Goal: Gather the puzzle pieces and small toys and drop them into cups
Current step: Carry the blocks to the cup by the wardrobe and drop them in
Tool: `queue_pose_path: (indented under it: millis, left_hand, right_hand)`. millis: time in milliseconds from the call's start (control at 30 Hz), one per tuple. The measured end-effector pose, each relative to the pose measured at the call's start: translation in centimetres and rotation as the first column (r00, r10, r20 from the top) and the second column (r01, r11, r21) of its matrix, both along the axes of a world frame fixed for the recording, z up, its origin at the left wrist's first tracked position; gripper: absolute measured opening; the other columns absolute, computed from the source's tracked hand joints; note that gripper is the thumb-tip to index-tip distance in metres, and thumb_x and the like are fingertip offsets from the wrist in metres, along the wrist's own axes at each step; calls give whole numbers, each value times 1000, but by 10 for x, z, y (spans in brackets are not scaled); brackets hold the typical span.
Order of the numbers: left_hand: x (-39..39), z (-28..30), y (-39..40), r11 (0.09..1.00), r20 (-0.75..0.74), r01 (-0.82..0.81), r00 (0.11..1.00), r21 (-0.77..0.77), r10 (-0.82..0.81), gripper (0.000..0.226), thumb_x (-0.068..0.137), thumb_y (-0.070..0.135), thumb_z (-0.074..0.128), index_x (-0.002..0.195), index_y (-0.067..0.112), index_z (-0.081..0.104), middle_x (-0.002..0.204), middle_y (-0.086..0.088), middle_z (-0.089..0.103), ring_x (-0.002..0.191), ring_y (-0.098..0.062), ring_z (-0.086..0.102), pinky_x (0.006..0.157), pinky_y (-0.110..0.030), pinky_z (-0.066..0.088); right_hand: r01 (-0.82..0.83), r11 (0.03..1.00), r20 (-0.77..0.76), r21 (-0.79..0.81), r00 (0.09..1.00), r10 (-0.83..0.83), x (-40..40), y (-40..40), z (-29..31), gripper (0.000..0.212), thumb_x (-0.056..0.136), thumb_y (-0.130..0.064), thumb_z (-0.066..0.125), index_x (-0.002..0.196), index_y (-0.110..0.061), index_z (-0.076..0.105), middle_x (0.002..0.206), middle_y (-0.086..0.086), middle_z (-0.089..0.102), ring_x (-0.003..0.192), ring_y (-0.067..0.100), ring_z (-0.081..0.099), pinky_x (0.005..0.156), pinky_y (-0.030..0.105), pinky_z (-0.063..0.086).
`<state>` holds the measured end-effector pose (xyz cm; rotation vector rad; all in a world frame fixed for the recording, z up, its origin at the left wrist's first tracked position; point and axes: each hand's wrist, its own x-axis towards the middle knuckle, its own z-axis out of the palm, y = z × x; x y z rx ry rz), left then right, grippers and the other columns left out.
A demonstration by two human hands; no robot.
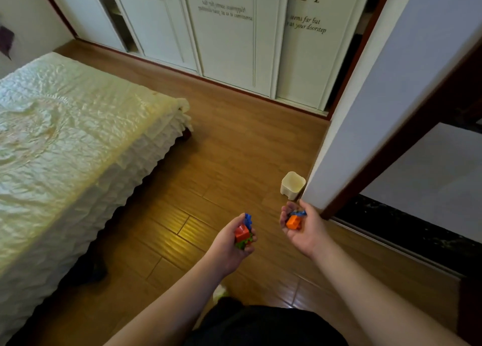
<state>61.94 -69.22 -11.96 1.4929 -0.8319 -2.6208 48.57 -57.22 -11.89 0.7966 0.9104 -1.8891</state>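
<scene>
My left hand (229,246) is cupped around a handful of small toy pieces (243,232): a red block, a blue toothed piece and green bits. My right hand (306,228) holds an orange block (293,221) with a blue piece above it. Both hands hover over the wooden floor. A cream square cup (292,185) stands upright on the floor just beyond my right hand, close to the white wall corner. From here its inside looks empty.
A bed with a cream quilted cover (65,150) fills the left side. White wardrobe doors (229,45) with lettering run along the far wall. A white wall and dark door frame (391,142) stand at the right, with a black threshold (404,231) below.
</scene>
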Motion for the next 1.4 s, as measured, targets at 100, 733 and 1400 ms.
queue_pose_path:
  millis: [100,733,1400]
  left_hand:
    - [-32,-10,-32,999,10,53,999,11,-53,27,88,32,64,100,9,56,72,-10,61,60,-19,57,42,-22,33]
    - [-262,-45,-195,818,51,564,826,-112,-562,25,93,35,59,105,13,59,77,-6,64,65,-17,58,51,-28,42]
    - [-470,-120,-246,729,142,675,738,-114,-660,17,97,30,53,94,15,59,72,-4,64,61,-15,60,47,-25,37]
  right_hand:
    - [32,999,15,39,999,-33,-21,-31,-12,29,98,-30,50,101,-4,62,88,13,62,79,20,59,70,28,50]
    - [184,934,-2,307,981,-192,-147,-103,-68,27,99,-29,48,83,-10,58,68,4,54,57,13,47,50,22,37]
    - [18,885,71,466,996,-58,-351,-173,-172,26,98,-22,50,75,-10,56,65,6,52,56,14,45,50,25,37]
